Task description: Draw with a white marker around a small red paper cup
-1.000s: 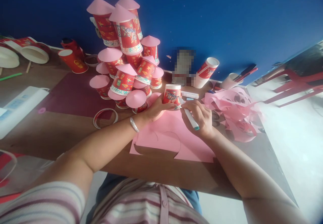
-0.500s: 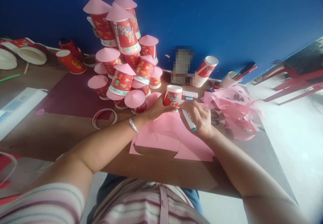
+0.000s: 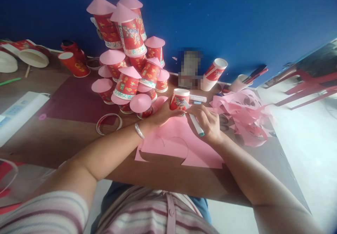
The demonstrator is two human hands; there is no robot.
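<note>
My left hand [image 3: 166, 112] is closed around the left side of a red paper cup [image 3: 178, 103] with a white rim and a printed pattern. In my right hand [image 3: 207, 121] is a white marker [image 3: 195, 123] with a teal end, its other end against or very close to the cup's front. Whether the tip touches the cup is too small to tell. Under both hands lies a cut sheet of pink paper [image 3: 168, 146] with curved outlines and a round cut-out. Another white marker [image 3: 198, 98] rests just behind the cup.
Several red cups with pink cone roofs [image 3: 129, 83] are stacked to the left. Pink paper scraps [image 3: 242, 114] are heaped at right, near a pen cup [image 3: 240, 83]. Stacked cups [image 3: 214, 74] stand by the blue wall. A tape roll [image 3: 108, 124] and white power strip [image 3: 23, 116] lie left.
Almost nothing differs. The cup and the marker have shifted very slightly to the left with my hands, which keep the same hold.
</note>
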